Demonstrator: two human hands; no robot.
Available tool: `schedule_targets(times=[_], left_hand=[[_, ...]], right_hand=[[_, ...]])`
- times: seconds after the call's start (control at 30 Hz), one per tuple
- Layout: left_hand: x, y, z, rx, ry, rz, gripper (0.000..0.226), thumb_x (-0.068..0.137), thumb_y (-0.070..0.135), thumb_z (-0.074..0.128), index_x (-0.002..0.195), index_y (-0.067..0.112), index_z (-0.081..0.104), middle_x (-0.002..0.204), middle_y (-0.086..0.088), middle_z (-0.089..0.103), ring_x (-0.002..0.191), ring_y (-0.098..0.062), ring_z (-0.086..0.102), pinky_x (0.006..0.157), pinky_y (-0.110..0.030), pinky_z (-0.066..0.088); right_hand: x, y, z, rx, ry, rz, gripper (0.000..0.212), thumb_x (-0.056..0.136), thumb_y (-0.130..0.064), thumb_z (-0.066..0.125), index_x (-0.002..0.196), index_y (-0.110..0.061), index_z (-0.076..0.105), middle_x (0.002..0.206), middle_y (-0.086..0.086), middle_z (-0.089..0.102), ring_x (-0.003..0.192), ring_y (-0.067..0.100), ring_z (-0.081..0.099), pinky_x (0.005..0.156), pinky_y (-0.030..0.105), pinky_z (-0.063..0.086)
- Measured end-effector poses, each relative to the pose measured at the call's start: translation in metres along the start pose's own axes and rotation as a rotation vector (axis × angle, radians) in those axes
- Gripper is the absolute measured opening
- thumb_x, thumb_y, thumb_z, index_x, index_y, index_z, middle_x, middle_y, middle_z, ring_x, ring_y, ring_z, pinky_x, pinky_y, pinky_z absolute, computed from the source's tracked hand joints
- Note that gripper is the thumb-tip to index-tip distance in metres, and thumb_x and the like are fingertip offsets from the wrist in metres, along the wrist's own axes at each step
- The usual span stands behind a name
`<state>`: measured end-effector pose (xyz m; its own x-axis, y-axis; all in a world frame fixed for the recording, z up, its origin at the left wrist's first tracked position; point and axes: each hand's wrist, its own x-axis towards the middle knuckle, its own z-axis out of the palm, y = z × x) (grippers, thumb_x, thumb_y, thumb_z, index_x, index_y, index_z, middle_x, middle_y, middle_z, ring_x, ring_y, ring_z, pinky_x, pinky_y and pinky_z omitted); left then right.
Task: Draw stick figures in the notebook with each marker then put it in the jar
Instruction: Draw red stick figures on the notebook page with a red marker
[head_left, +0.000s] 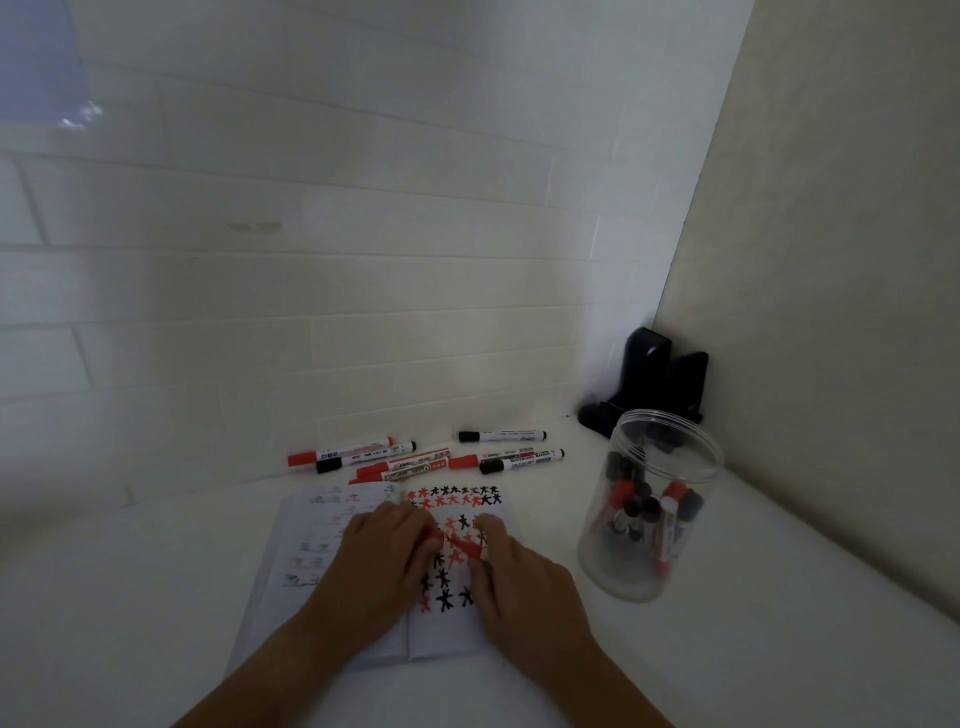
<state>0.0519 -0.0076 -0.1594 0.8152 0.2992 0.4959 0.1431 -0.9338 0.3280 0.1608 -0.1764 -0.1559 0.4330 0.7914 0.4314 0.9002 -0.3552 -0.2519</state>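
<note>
An open notebook (447, 636) lies on the white table, its right page filled with red and black stick figures. Both hands hover over that page, close together. My right hand (519, 582) grips a red marker (461, 545) whose tip end points left. My left hand (384, 561) pinches a small red piece, apparently the marker's cap (432, 535), at its fingertips right by the marker's end. The picture is blurred, so I cannot tell whether cap and marker touch. A clear plastic jar (613, 571) stands open to the right of the notebook, with several red and black markers inside.
Several loose red and black markers (511, 460) lie in a row behind the notebook, by the tiled wall. A black stand-like object (647, 379) sits in the back right corner behind the jar. A plain wall closes off the right side.
</note>
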Motion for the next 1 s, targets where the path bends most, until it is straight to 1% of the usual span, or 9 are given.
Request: schedule_targets(times=[0.1,0.17,0.23,0.4,0.53,0.67,0.7,0.9,1.0], left_hand=[[-0.002,-0.009,0.004,0.105,-0.144,-0.072,0.052,0.095,0.057,0.023,0.139,0.037,0.043,0.149,0.024,0.027,0.147,-0.010,0.018,0.119,-0.037,0.004],[-0.002,-0.015,0.008,0.177,-0.255,-0.099,0.056,0.096,0.063,0.021,0.149,0.047,0.021,0.155,0.023,-0.002,0.150,-0.011,-0.013,0.119,-0.042,-0.012],[0.000,-0.017,0.010,0.235,-0.318,-0.105,0.061,0.092,0.068,0.010,0.151,0.051,0.007,0.157,0.018,-0.012,0.147,-0.013,-0.024,0.118,-0.048,-0.018],[0.001,-0.019,0.011,0.274,-0.346,-0.082,0.066,0.088,0.071,0.000,0.152,0.050,0.000,0.163,0.013,-0.007,0.146,-0.013,-0.026,0.118,-0.055,-0.015],[-0.001,-0.020,0.011,0.245,-0.333,-0.077,0.063,0.092,0.069,0.006,0.152,0.050,0.002,0.164,0.014,-0.004,0.146,-0.012,-0.026,0.119,-0.055,-0.012],[-0.001,-0.021,0.013,0.239,-0.320,-0.082,0.066,0.089,0.072,0.003,0.151,0.051,0.003,0.164,0.015,-0.002,0.147,-0.010,-0.024,0.119,-0.054,-0.011],[0.000,-0.021,0.013,0.242,-0.319,-0.083,0.067,0.088,0.073,0.002,0.151,0.051,0.004,0.164,0.015,-0.001,0.147,-0.010,-0.023,0.119,-0.054,-0.010],[-0.001,-0.020,0.011,0.234,-0.318,-0.080,0.069,0.087,0.072,0.003,0.151,0.047,0.012,0.164,0.013,0.002,0.149,-0.011,-0.018,0.120,-0.055,-0.007],[-0.001,-0.019,0.010,0.229,-0.324,-0.081,0.068,0.088,0.072,0.005,0.151,0.047,0.013,0.164,0.012,0.002,0.149,-0.011,-0.018,0.120,-0.055,-0.007]], right_hand=[[0.000,-0.002,-0.005,0.054,0.040,-0.020,0.049,0.103,-0.020,0.043,0.152,-0.026,0.039,0.128,-0.001,0.058,0.106,0.017,0.062,0.084,0.031,0.055],[0.001,-0.003,-0.010,0.066,0.108,-0.044,0.042,0.099,-0.017,0.045,0.139,-0.025,0.054,0.118,0.002,0.058,0.095,0.018,0.063,0.074,0.034,0.058],[0.002,0.000,-0.013,0.171,0.213,-0.047,0.034,0.100,-0.019,0.041,0.127,-0.021,0.062,0.112,0.000,0.060,0.089,0.013,0.063,0.069,0.030,0.056],[0.000,0.015,-0.016,0.532,0.332,0.071,0.038,0.099,-0.016,0.041,0.128,-0.028,0.062,0.103,-0.018,0.071,0.085,0.013,0.072,0.069,0.031,0.059],[0.002,0.019,-0.011,0.629,0.257,0.151,0.033,0.097,-0.003,0.062,0.114,-0.030,0.054,0.083,-0.007,0.074,0.073,0.013,0.073,0.059,0.034,0.059],[0.003,0.017,-0.009,0.686,0.213,0.153,0.008,0.103,-0.034,0.056,0.105,-0.027,0.054,0.064,0.005,0.060,0.051,0.017,0.056,0.047,0.036,0.047],[0.003,0.016,-0.009,0.704,0.215,0.164,0.016,0.103,-0.042,0.051,0.104,-0.028,0.058,0.064,0.007,0.058,0.050,0.014,0.053,0.047,0.033,0.045],[0.000,0.020,-0.014,0.931,0.083,0.341,0.026,0.106,-0.017,0.050,0.103,-0.028,0.073,0.073,0.010,0.069,0.048,0.026,0.060,0.041,0.027,0.044],[-0.005,0.021,-0.018,0.863,0.072,0.350,0.028,0.100,-0.043,0.060,0.084,-0.021,0.068,0.053,0.006,0.059,0.039,0.021,0.054,0.040,0.026,0.044]])
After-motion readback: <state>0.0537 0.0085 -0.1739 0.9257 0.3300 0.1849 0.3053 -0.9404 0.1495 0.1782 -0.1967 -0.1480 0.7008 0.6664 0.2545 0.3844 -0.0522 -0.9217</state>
